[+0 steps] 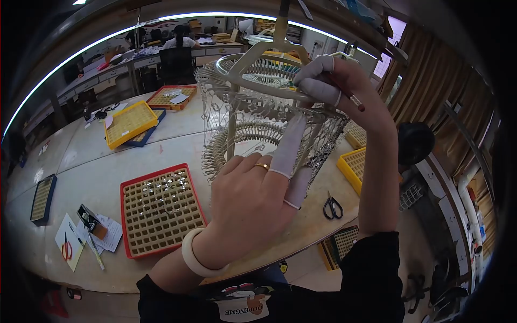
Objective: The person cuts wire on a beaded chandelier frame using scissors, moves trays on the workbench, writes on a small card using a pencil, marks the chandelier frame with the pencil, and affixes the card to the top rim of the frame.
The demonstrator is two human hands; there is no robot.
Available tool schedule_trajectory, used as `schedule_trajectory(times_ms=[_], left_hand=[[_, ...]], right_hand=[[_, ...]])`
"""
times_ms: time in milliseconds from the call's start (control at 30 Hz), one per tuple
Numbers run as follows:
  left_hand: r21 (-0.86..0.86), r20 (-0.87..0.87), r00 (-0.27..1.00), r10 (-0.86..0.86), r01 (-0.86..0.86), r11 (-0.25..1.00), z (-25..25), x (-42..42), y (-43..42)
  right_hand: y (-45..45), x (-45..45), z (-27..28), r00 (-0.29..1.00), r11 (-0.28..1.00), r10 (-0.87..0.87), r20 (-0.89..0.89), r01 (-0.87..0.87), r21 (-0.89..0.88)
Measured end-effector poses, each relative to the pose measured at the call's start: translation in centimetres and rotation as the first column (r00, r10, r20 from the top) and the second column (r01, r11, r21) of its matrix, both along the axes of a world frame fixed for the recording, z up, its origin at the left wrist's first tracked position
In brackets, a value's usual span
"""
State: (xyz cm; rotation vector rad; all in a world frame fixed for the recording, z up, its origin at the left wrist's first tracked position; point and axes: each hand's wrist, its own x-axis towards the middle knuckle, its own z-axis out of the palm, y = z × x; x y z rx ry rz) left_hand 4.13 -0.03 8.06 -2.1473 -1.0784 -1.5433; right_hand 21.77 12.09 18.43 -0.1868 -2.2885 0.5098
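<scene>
In the middle of the head view stands a round, two-tier rack (253,85) with rings of small hooks, hung with thin silvery chains (326,148). My left hand (250,185) wears a bangle (191,253) and a ring; white cots cover its index finger and thumb. That index finger stretches up to the rack's upper tier, apart from the thumb, while the other fingers curl. My right hand (347,81), also with white cots, is closed at the upper ring. A thin dark-red stick (356,102) with a silvery band lies gripped across it. What its fingertips pinch is hidden.
A red-rimmed compartment tray (126,215) with shiny pieces sits left of the rack. Yellow trays (129,125) (353,167) lie on both sides. Black scissors (333,206) rest at right, orange-handled scissors (67,247) at left. Another person (180,43) sits at the back.
</scene>
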Motion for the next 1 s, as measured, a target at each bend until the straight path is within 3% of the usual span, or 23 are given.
schedule_trajectory(times_ms=[100, 167, 400, 467, 667, 800, 900, 967, 1000], left_hand=[[0.084, -0.02, 0.998, 0.056, -0.055, 0.995, -0.1, -0.5, 0.4], [0.11, -0.021, 0.996, 0.083, -0.08, 0.991, -0.1, -0.8, 0.2], [-0.036, 0.154, 0.988, 0.025, -0.019, 0.999, 0.0, -1.7, -0.2], [-0.044, 0.165, 0.986, 0.023, -0.016, 0.999, 0.1, -1.9, -0.1], [-0.106, 0.235, 0.97, -0.057, 0.084, 0.991, 0.2, -2.0, -0.2], [-0.052, 0.171, 0.985, 0.026, -0.017, 0.999, -0.1, -1.8, 0.0], [0.011, 0.091, 0.983, 0.159, -0.16, 0.987, 0.0, -1.8, -0.2], [0.061, 0.053, 0.967, 0.249, -0.252, 0.966, 0.2, -1.9, -0.5], [0.031, 0.052, 0.959, 0.278, -0.28, 0.959, 0.4, -1.9, -0.7]], right_hand=[[0.4, -0.2, -0.1, 0.996, 0.997, -0.074, 0.05, 0.073, 0.027], [-0.3, -0.4, -0.1, 0.994, 0.993, -0.107, 0.022, 0.108, -0.043], [-1.0, -0.7, 0.4, 0.987, 0.979, -0.149, 0.06, 0.156, -0.133], [-0.3, -0.6, 0.1, 0.999, 0.997, -0.04, 0.028, 0.042, -0.058], [-1.0, -0.7, 0.6, 0.986, 0.992, -0.126, 0.113, 0.123, 0.029], [-2.7, -1.2, 0.8, 0.974, 0.985, -0.158, 0.162, 0.168, -0.046], [-3.6, -1.7, 0.4, 0.982, 0.983, -0.168, 0.082, 0.173, -0.062], [-3.5, -1.8, 0.3, 0.974, 0.966, -0.219, 0.062, 0.207, 0.154], [-3.4, -2.0, 0.3, 0.974, 0.967, -0.216, 0.067, 0.203, 0.156]])
